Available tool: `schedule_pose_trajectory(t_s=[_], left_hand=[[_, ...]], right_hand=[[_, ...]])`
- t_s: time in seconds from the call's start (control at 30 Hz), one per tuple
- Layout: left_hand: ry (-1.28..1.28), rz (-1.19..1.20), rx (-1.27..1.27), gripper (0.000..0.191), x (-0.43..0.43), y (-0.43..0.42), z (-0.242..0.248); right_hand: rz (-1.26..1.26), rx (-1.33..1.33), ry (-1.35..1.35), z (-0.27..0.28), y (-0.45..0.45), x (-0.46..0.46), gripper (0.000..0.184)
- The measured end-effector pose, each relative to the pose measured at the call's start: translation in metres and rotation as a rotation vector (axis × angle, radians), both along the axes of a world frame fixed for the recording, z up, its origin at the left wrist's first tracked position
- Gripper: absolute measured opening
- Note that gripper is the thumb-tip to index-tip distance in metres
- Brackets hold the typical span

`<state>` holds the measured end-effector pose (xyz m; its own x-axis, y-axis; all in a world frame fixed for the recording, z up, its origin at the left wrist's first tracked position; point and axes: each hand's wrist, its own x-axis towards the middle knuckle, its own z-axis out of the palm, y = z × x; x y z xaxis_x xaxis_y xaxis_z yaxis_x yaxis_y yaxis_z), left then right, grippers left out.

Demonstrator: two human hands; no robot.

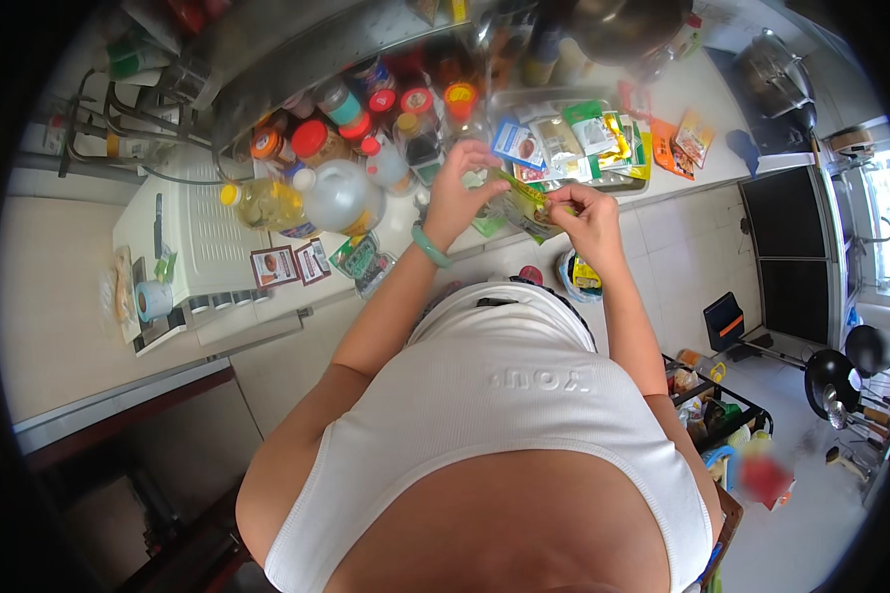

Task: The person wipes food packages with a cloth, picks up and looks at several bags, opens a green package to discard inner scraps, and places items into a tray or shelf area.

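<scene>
A green-and-yellow plastic food packet (525, 210) is held over the counter's front edge, tilted. My right hand (592, 221) pinches its top right edge between thumb and fingers. At the packet's upper left corner is my left hand (461, 194), with a green bangle (431, 247) on the wrist. Its thumb lies by the corner and its fingers are raised; whether it grips the packet is unclear. Just beyond the hands, a metal tray (623, 182) holds several seasoning packets, among them a blue-and-white packet (519, 144) close to my left fingertips.
Left of my hands stand a large clear jug (339, 197), an oil bottle (267, 205) and several red-lidded jars (317, 141). Small brown-and-white packets (274, 267) lie near the white appliance (211, 230). Orange packets (672, 150) lie right of the tray. A lined bin (580, 278) stands below.
</scene>
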<state>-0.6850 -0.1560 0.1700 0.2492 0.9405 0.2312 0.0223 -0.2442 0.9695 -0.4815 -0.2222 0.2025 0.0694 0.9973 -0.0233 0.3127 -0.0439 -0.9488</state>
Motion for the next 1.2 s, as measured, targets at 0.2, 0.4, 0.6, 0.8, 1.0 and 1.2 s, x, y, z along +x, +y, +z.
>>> schedule_pose_trajectory(t_s=[0.2, 0.4, 0.6, 0.8, 1.0, 1.2], left_hand=[[0.104, -0.144, 0.017, 0.017, -0.004, 0.008, 0.009], [0.166, -0.079, 0.218, 0.013, -0.003, 0.0, 0.023], [0.175, 0.115, 0.207, 0.01, -0.001, -0.008, 0.029], [0.144, -0.013, 0.124, 0.012, -0.002, -0.005, 0.029], [-0.065, -0.186, -0.077, 0.025, 0.003, -0.007, 0.03], [0.24, -0.036, 0.189, 0.008, 0.001, -0.024, 0.048]], right_hand=[[0.031, 0.028, 0.075, -0.012, 0.005, 0.006, 0.014], [0.103, 0.136, -0.029, -0.006, 0.005, 0.004, 0.02], [0.148, 0.225, -0.08, 0.021, 0.002, -0.009, 0.032], [0.063, 0.213, -0.193, 0.022, 0.009, -0.016, 0.012], [0.066, 0.407, -0.216, 0.022, 0.012, -0.01, 0.005], [0.091, 0.569, -0.225, 0.014, 0.009, -0.017, 0.005]])
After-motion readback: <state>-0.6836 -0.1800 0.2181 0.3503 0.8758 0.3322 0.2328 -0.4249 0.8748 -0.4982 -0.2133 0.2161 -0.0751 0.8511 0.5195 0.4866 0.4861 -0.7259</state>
